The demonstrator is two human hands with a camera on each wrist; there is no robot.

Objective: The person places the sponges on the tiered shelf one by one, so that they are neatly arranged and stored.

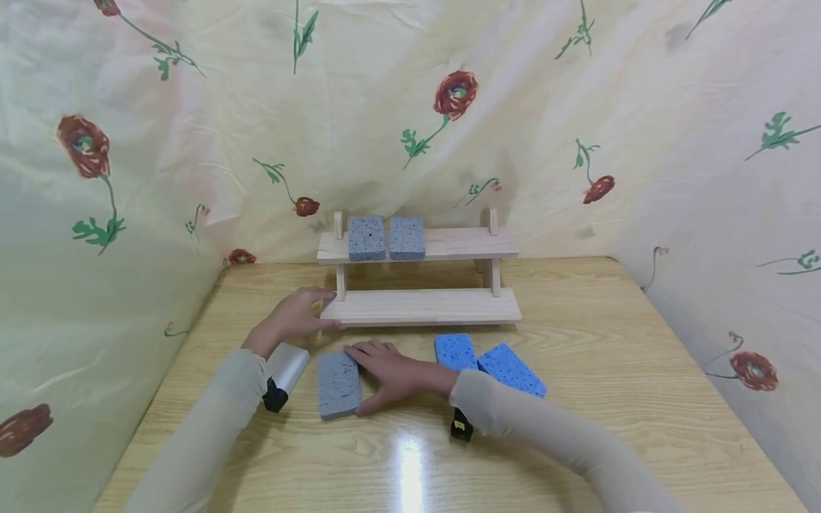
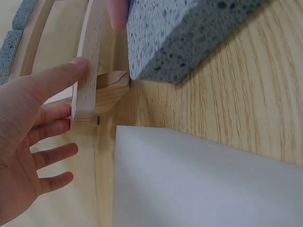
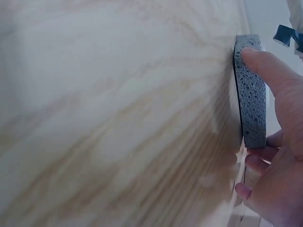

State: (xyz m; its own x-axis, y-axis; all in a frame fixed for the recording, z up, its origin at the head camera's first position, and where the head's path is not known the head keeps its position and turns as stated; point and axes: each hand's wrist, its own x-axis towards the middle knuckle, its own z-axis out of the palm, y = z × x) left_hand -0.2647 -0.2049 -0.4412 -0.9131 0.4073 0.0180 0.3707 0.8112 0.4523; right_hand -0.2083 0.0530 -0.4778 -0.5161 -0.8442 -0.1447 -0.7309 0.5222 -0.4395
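Note:
My left hand grips the left end of the lower board of a two-tier wooden shelf. In the left wrist view the thumb presses one side of the board, with fingers at its other side. My right hand holds a grey speckled sponge that lies on the table before the shelf. In the right wrist view its thumb is on one long edge of the sponge, and fingers touch the near end. Two more grey sponges, a left one and a right one, sit side by side on the upper board.
Two blue speckled sponges, one beside the other, lie on the table near my right forearm. A white block lies by my left wrist. Flowered cloth hangs behind and along both sides of the wooden table.

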